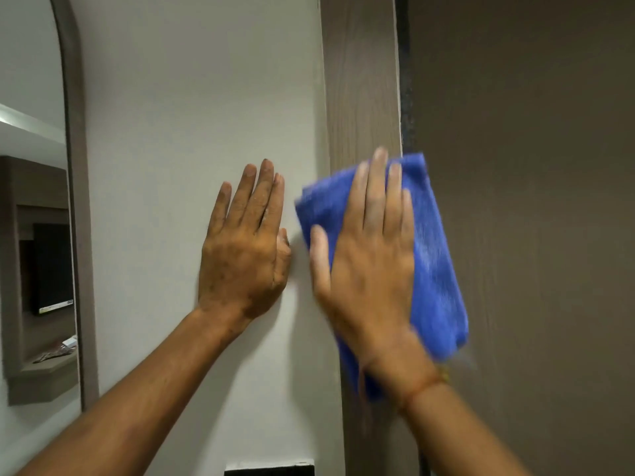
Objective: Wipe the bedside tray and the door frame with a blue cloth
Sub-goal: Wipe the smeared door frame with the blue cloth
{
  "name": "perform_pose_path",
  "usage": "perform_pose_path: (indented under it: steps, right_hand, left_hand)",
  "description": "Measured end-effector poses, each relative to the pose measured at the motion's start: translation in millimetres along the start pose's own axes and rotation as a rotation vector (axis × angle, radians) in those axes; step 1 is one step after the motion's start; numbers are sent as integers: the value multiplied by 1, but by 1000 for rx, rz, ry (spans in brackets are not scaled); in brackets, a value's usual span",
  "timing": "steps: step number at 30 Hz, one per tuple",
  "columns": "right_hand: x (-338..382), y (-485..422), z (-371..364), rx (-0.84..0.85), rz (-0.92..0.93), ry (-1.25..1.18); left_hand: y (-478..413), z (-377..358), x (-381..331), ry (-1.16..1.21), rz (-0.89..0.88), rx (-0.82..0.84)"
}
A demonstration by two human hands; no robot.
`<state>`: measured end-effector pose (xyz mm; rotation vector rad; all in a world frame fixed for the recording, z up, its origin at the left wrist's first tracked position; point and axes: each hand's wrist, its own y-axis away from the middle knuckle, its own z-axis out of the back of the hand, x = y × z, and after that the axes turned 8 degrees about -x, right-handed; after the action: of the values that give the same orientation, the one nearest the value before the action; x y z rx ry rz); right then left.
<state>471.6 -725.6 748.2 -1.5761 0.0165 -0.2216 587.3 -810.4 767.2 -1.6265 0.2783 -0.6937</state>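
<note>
A: What is the right hand (pixel 366 269) doing?

B: It is lying flat with its fingers spread out, pressing the blue cloth (pixel 429 255) against the door frame (pixel 360 80); it is not pinching the cloth, just pushing on it with an open palm; the cloth is looking a bit blurry.

A: Where is the cloth sitting?

B: It is sitting right under that hand; it is sticking out past the fingertips, out to the far side of the hand, and down below the wrist; part of it is covering the brown wooden frame and part is reaching onto the brown door (pixel 532 201) beside it.

A: And the left hand (pixel 244 249)?

B: It is resting just beside the right hand, on the thumb side; it is open and flat too, holding nothing, pressing on the white wall (pixel 192 97); the two hands are nearly touching but staying apart.

A: What is farther out?

B: Past the left hand, a mirror (pixel 34 201) with a rounded brown edge is hanging on the wall; I cannot see the bedside tray here.
</note>
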Motion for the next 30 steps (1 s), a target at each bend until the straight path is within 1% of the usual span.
perform_pose_path:
  steps: [2,4,6,8,11,13,17,19,20,22,24,27,29,30]
  right_hand:
    - [-5,48,3,42,32,23]
    - [-12,59,3,71,64,49]
    - [-13,34,3,73,102,58]
    - [-9,-16,1,42,134,41]
    - [0,-89,-1,10,96,50]
    - [2,-98,-4,-1,69,60]
    - [-3,-13,0,16,12,18]
    - [-10,26,2,28,25,38]
    - [-14,32,1,21,37,47]
    - [-15,18,0,19,53,52]
    - [-10,-23,-1,10,64,35]
    - [1,-93,-1,1,3,15]
    - [4,-100,-4,-21,-16,14]
    - [3,-87,-5,-35,-24,8]
  left_hand:
    - [0,1,0,-10,-2,0]
    - [0,1,-1,-10,8,4]
    - [0,2,-1,-5,11,10]
    - [-1,2,-1,-8,12,8]
    - [0,1,-1,-16,8,12]
    - [-1,1,-1,-15,6,7]
    - [-1,1,0,-16,-6,-11]
    - [1,0,0,-16,0,-10]
    - [0,0,0,-16,4,-10]
    - [0,-1,0,-12,7,-9]
    - [0,-1,0,-8,10,-5]
    - [0,-1,0,-19,6,4]
    - [0,0,1,-16,2,7]
    - [0,0,1,-10,2,7]
